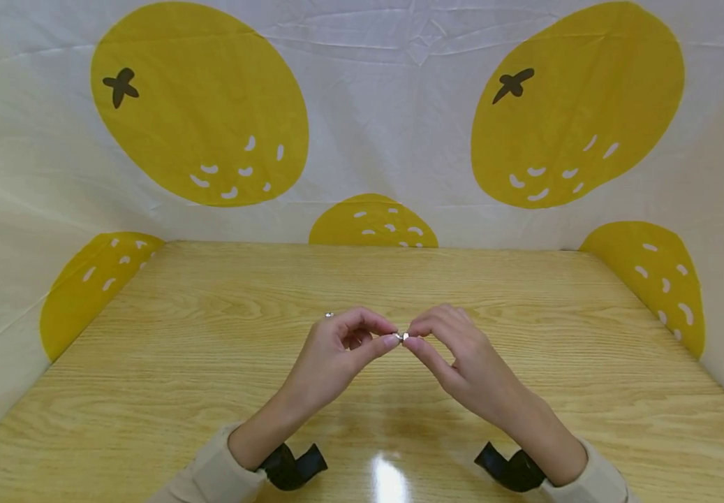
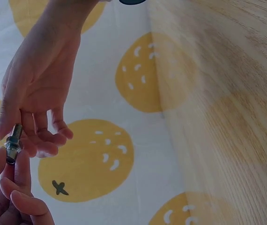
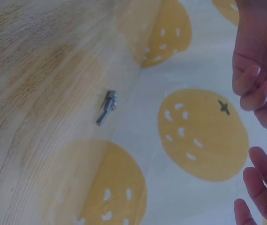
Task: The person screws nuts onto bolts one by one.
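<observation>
A small metal bolt point(image 2: 14, 140) with a threaded shank and a hex-shaped collar is held between the two hands, over the middle of the table. My left hand point(image 1: 330, 360) pinches its thicker end between thumb and forefinger, the other fingers curled. From the opposite side, my right hand point(image 1: 471, 360) has thumb and forefinger tips closed at the bolt, which its fingers partly hide in the head view. Only a sliver of the bolt enters the right wrist view, at the right edge. A second metal bolt-like piece point(image 3: 107, 108) appears near the table's border in that view.
The wood-grain table point(image 1: 179, 349) carries both forearms low over its front. A white cloth point(image 1: 387, 126) printed with yellow fruit rises along the back and both sides. Dark straps point(image 1: 292, 468) are on both wrists, below beige sleeves.
</observation>
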Tool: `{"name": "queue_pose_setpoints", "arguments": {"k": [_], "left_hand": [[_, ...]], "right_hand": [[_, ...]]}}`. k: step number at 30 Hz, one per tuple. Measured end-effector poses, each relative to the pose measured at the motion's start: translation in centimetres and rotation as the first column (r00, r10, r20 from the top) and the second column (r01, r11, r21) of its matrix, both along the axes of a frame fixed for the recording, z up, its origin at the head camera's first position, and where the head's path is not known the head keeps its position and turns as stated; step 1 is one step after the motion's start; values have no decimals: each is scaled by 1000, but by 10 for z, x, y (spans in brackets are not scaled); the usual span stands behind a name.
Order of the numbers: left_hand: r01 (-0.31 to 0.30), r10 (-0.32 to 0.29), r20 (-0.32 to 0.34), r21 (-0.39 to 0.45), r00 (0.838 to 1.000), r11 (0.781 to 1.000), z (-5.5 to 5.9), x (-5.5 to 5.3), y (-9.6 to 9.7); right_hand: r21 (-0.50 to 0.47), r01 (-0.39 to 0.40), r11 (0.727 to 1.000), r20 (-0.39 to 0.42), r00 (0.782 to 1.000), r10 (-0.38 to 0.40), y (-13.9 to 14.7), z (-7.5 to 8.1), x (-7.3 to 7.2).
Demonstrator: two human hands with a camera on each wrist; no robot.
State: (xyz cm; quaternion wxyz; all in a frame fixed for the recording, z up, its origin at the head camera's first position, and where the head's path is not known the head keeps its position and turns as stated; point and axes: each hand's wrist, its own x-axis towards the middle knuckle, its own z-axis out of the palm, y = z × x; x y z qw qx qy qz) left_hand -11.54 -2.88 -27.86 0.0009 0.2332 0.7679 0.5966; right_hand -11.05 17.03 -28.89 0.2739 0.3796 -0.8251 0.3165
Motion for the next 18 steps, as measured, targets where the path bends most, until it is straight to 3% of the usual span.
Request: {"name": "queue_pose_setpoints", "arguments": {"k": [4,11,18], "left_hand": [[-2,2,5,-1,1000,1000,0,0,0],[0,0,1,-1,1000,1000,-1,-1,0],[2,-2,2,2,1000,1000,0,0,0]], "right_hand": [[17,18,1000,63,998,-19,1,1,3],[2,-73,997,-15,997,73,1,1,0],[5,-63,998,5,998,63,1,2,1]]}}
